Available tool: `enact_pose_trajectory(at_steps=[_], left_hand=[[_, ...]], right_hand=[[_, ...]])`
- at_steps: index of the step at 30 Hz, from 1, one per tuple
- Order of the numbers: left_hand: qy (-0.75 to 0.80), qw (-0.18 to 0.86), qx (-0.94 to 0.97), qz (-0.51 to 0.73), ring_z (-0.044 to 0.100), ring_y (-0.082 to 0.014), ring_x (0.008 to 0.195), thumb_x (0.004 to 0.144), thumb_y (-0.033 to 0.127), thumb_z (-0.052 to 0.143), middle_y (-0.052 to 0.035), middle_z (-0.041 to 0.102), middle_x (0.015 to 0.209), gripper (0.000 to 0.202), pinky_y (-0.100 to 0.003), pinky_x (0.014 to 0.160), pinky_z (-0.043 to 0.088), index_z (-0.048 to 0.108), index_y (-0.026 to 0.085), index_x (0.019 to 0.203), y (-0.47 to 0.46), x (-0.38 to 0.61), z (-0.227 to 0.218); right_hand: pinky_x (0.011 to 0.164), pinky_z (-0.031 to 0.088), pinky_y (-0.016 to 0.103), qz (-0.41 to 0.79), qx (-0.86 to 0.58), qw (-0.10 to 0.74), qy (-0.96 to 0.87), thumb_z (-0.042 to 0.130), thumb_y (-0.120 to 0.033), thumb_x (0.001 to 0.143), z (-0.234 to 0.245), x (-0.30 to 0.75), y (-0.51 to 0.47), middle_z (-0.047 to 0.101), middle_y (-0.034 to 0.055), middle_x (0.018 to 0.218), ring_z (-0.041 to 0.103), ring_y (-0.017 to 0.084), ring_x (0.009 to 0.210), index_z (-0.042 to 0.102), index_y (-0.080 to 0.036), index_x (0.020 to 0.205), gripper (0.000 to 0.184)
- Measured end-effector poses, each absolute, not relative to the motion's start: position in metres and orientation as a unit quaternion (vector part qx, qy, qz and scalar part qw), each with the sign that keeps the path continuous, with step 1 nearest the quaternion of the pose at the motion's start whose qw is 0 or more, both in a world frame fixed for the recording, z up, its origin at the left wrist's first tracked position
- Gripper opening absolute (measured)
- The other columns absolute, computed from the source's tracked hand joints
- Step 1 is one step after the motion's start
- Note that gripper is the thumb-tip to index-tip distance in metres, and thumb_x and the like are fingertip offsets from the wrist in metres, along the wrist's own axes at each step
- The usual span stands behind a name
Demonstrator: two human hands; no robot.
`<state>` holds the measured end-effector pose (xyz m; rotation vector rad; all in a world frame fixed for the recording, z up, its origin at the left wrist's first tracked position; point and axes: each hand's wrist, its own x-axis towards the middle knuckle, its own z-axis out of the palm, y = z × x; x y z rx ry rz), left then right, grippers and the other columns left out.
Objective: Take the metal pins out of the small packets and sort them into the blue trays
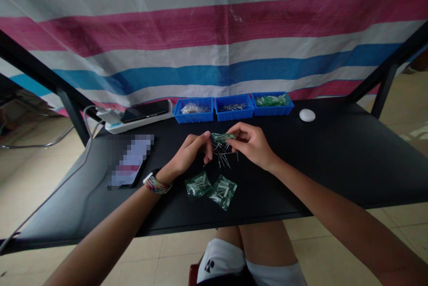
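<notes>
Bag (222, 137), small and green, is up between both hands, over loose metal pins (223, 157) on the black surface (327, 152). Right hand (253, 144) pinches its right end; left hand (191, 151) has thumb at the left end, can't tell if pinching. Two more green bags (223, 192) lie just nearer the person; blue bins (194, 117) stand behind. Risk: slick plastic may slip from a light pinch; if unsealed, tilting could spill contents among the pins.

Single head-worn view, facing forward and down, close over black table (259, 192).
</notes>
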<state>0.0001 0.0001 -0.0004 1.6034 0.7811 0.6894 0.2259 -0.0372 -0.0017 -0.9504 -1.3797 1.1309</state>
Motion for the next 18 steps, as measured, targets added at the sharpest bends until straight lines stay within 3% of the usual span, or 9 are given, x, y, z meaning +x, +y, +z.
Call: enact_pose_trajectory(at_steps=[4,7,11,14,18], left_hand=[[0.344,0.625,0.641,0.282,0.069,-0.0185,0.06,0.103,0.066,0.05,-0.011,0.074,0.065,0.068,-0.029,0.065,0.053,0.077,0.011,0.074,0.0015,0.0004,-0.0016],[0.34,0.64,0.627,0.286,0.072,-0.0191,0.064,0.096,0.055,0.068,-0.0122,0.08,0.079,0.048,-0.028,0.065,0.054,0.078,0.011,0.083,0.002,0.0016,-0.0012],[0.336,0.643,0.619,0.301,0.073,-0.0175,0.064,0.092,0.044,0.078,-0.0078,0.077,0.072,0.031,-0.025,0.064,0.054,0.076,0.013,0.088,0.0003,0.0045,0.0009],[0.341,0.634,0.614,0.323,0.071,-0.017,0.06,0.09,0.044,0.081,-0.0064,0.076,0.068,0.031,-0.025,0.062,0.054,0.073,0.014,0.088,-0.0004,0.0068,0.0018],[0.348,0.6,0.628,0.353,0.071,-0.0174,0.06,0.088,0.047,0.083,-0.006,0.077,0.07,0.034,-0.026,0.062,0.054,0.076,0.014,0.091,0.0001,0.0075,0.0019]], right_hand=[[0.062,0.052,0.029,0.357,-0.384,0.549,-0.651,0.077,-0.019,0.087,-0.0029,0.2271,-0.0397,0.068,0.0018,0.086,0.066,0.014,0.07,0.078,-0.021,0.088,0.002],[0.067,0.053,0.03,0.303,-0.376,0.554,-0.678,0.075,-0.015,0.088,-0.0022,0.228,-0.0409,0.069,0.0039,0.093,0.068,0.018,0.083,0.081,-0.024,0.088,0.011],[0.075,0.059,0.034,0.292,-0.395,0.556,-0.67,0.069,-0.016,0.091,0.0005,0.2283,-0.0418,0.071,0.0075,0.114,0.07,0.023,0.102,0.083,-0.027,0.093,0.018],[0.07,0.061,0.033,0.345,-0.415,0.566,-0.623,0.066,-0.019,0.091,0.0004,0.2284,-0.0401,0.069,0.0077,0.124,0.069,0.019,0.089,0.08,-0.029,0.113,0.028],[0.06,0.063,0.031,0.505,-0.407,0.552,-0.524,0.069,-0.034,0.091,-0.0027,0.2292,-0.0352,0.069,0.0037,0.103,0.069,0.016,0.072,0.07,-0.027,0.125,0.034]])
